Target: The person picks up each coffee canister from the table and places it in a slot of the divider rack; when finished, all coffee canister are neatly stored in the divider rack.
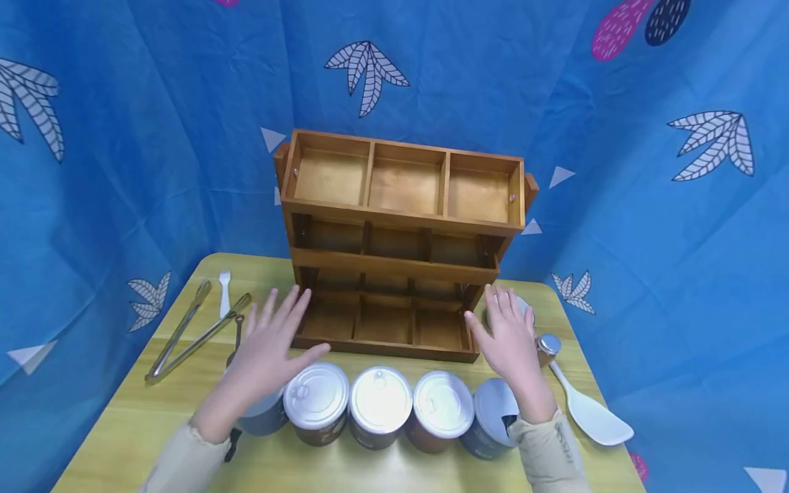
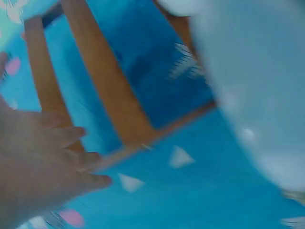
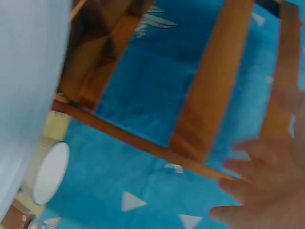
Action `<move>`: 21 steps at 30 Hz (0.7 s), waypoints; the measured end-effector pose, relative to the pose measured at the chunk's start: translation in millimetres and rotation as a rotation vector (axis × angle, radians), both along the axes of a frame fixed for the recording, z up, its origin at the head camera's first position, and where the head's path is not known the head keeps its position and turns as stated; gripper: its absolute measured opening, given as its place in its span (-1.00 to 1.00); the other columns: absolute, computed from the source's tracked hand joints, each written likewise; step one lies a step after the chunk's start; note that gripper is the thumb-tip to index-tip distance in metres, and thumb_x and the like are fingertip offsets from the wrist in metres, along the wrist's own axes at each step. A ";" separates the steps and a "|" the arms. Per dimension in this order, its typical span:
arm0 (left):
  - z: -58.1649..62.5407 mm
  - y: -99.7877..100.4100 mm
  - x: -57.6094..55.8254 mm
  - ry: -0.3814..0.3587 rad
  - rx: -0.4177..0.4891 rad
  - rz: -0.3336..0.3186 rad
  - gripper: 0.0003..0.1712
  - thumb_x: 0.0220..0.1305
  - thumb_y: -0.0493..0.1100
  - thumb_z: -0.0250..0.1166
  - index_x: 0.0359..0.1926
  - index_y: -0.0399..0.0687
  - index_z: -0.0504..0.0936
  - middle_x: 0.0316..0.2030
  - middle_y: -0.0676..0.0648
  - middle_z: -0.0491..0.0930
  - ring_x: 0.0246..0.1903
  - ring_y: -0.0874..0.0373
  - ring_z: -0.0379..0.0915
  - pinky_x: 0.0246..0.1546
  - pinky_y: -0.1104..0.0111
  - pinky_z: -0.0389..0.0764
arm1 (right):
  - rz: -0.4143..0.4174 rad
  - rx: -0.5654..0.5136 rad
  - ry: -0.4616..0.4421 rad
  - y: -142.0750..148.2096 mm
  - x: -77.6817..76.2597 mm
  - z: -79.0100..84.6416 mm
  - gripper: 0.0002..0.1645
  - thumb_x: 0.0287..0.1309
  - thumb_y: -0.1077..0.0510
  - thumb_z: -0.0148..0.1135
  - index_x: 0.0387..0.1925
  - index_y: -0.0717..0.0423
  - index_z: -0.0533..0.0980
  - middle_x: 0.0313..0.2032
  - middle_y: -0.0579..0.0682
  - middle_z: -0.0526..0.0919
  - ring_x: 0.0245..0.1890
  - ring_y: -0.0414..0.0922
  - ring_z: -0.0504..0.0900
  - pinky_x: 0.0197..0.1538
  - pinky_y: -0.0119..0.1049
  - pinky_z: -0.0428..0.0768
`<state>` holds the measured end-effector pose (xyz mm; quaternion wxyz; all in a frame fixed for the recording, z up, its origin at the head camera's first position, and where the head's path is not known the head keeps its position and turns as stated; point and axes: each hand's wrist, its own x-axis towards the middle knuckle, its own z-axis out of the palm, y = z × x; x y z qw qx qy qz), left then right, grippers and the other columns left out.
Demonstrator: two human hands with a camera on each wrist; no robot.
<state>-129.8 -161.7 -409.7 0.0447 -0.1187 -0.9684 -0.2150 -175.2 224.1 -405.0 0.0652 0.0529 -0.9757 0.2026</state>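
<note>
Sleeves (image 1: 188,459) closest on my feed. Left hand (image 1: 268,352): fingers spread wide. Right hand (image 1: 508,339): fingers straight, slightly apart, thumb out. Rack (image 1: 394,265) stands at back of table (image 1: 142,424), cans (image 1: 381,400) rowed in front.

Head: looking forward-down from above, wooden shelf (image 1: 394,266) mid-frame.
Left wrist: close, tilted.
Right wrist: close, tilted.
Shared: shelf.

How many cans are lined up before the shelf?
5 cans: one partly hidden by the left hand, three in the middle, one on the right. Others may be hidden.
</note>
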 end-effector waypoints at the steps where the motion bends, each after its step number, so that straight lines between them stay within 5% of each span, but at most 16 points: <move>1: -5.4 -8.7 5.3 0.019 0.054 0.010 0.11 0.24 0.39 0.17 0.58 0.10 -0.18 0.57 -0.19 -0.17 0.54 -0.33 -0.41 0.47 -0.31 -0.39 | -0.019 -0.029 0.057 1.7 -6.9 -2.2 -0.16 0.42 -0.20 -0.06 0.49 0.24 0.09 0.50 0.31 0.07 0.53 0.27 -0.06 0.52 0.33 -0.16; 6: -46.4 -54.5 39.2 0.071 0.395 0.131 0.22 0.11 0.03 0.42 0.58 0.11 -0.21 0.57 -0.24 -0.23 0.54 -0.32 -0.44 0.35 -0.47 -0.29 | -0.084 -0.124 0.325 9.0 -43.4 -8.2 -0.42 0.35 0.14 0.11 0.29 0.42 0.36 0.31 0.36 0.42 0.35 0.28 0.34 0.42 0.17 0.33; 12: -107.2 -84.5 72.0 -0.006 0.665 0.281 0.43 -0.04 -0.21 0.52 0.56 0.22 -0.37 0.56 -0.29 -0.35 0.49 -0.44 -0.43 0.30 -0.51 -0.27 | -0.059 -0.096 0.482 4.6 -75.5 -15.5 -0.59 0.27 0.26 0.20 0.10 0.41 0.54 0.15 0.33 0.58 0.15 0.29 0.54 0.20 0.20 0.52; 15: -127.3 -84.9 72.5 -0.062 0.718 0.277 0.49 -0.07 -0.25 0.54 0.56 0.18 -0.42 0.56 -0.29 -0.30 0.49 -0.45 -0.39 0.38 -0.39 -0.27 | -0.084 -0.094 0.545 5.6 -81.3 -20.1 -0.68 0.22 0.29 0.24 -0.02 0.38 0.62 0.06 0.28 0.66 0.06 0.27 0.62 0.03 0.22 0.60; 21: -147.7 -80.3 62.3 -0.117 0.748 0.280 0.50 -0.16 -0.27 0.59 0.57 -0.04 -0.34 0.50 -0.45 -0.12 0.43 -0.50 -0.15 0.37 -0.37 -0.08 | -0.113 -0.114 0.607 3.1 -85.1 -22.6 -0.76 0.18 0.28 0.30 -0.13 0.32 0.69 -0.02 0.23 0.71 -0.06 0.24 0.70 -0.17 0.23 0.63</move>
